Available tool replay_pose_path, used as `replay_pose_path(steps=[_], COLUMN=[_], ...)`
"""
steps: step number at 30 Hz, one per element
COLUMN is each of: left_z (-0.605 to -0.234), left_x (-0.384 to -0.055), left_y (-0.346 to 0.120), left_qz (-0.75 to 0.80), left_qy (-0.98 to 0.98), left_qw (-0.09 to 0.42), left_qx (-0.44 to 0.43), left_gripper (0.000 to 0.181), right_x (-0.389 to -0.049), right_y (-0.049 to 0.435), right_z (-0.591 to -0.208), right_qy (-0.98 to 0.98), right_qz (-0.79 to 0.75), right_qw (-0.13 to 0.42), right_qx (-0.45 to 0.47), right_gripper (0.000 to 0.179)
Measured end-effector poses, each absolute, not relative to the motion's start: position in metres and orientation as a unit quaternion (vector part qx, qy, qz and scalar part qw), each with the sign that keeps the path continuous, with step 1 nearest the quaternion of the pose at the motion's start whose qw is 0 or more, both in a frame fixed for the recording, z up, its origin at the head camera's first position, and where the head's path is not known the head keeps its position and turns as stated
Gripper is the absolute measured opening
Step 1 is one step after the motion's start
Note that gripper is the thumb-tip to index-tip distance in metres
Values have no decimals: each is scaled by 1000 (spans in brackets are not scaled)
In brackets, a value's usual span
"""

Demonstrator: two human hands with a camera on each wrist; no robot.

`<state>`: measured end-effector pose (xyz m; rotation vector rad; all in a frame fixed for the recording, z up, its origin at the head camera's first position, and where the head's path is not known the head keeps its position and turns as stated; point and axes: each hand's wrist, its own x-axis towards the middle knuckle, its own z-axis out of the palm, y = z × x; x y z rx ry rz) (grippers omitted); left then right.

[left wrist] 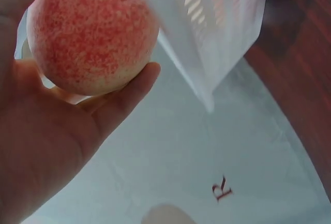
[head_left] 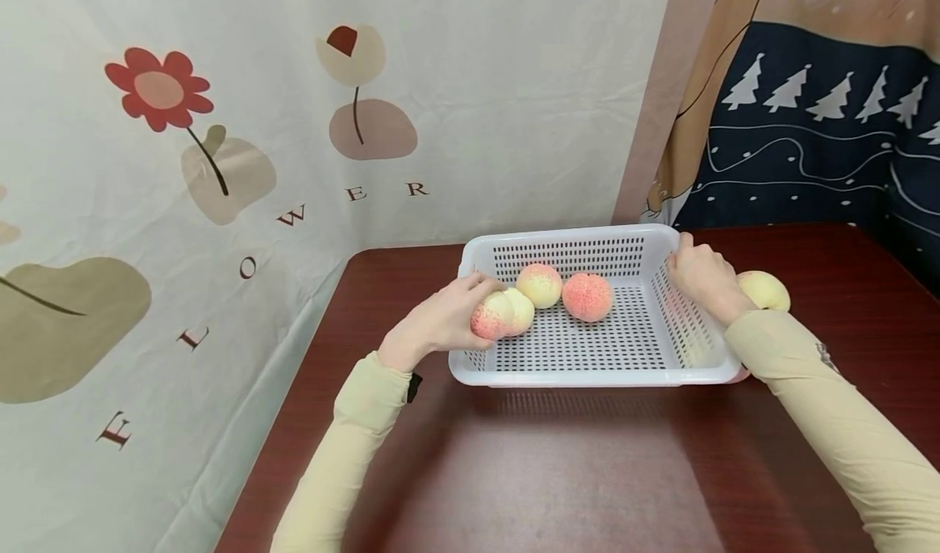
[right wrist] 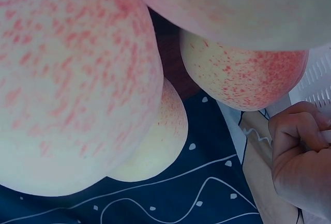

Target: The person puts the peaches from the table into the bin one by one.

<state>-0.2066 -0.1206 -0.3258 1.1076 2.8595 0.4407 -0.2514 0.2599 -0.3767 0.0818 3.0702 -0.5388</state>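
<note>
My left hand (head_left: pixel 446 318) grips a pink-speckled peach (head_left: pixel 490 318) at the left end of a white plastic basket (head_left: pixel 580 378). In the left wrist view, the fingers curl round that peach (left wrist: pixel 93 35) beside the basket's slotted wall (left wrist: pixel 227 22). A pale peach (head_left: pixel 520 311) shows just behind it, partly hidden. Further into the basket are a yellow-pink peach (head_left: pixel 539 285) and a redder peach (head_left: pixel 587 297). My right hand (head_left: pixel 703 274) holds the basket's right rim, its fingers curled over the edge; the right wrist view also shows this hand (right wrist: pixel 300 151) at the slotted side.
Outside the basket, a pale peach (head_left: pixel 764 290) lies behind my right wrist. Several speckled peaches fill the right wrist view, one large peach (right wrist: pixel 72 89) closest. The dark red table (head_left: pixel 573 471) meets a flower-printed cloth (head_left: pixel 499 112) at the back and left.
</note>
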Motion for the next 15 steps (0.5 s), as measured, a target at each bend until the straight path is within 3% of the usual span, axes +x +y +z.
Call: replay_pose_path(steps=[8, 15], left_z=[-337, -350], left_x=[-209, -210], left_y=[-102, -95], left_qz=[88, 57], left_qy=[911, 891], left_qw=[84, 73], left_qx=[394, 444], left_gripper=[72, 61], right_x=[-250, -249], right_y=[260, 260], right_z=[-376, -375], right_qy=[985, 984], right_qz=[-171, -174], right_qw=[22, 21], right_qx=[29, 27], right_gripper=[53, 53])
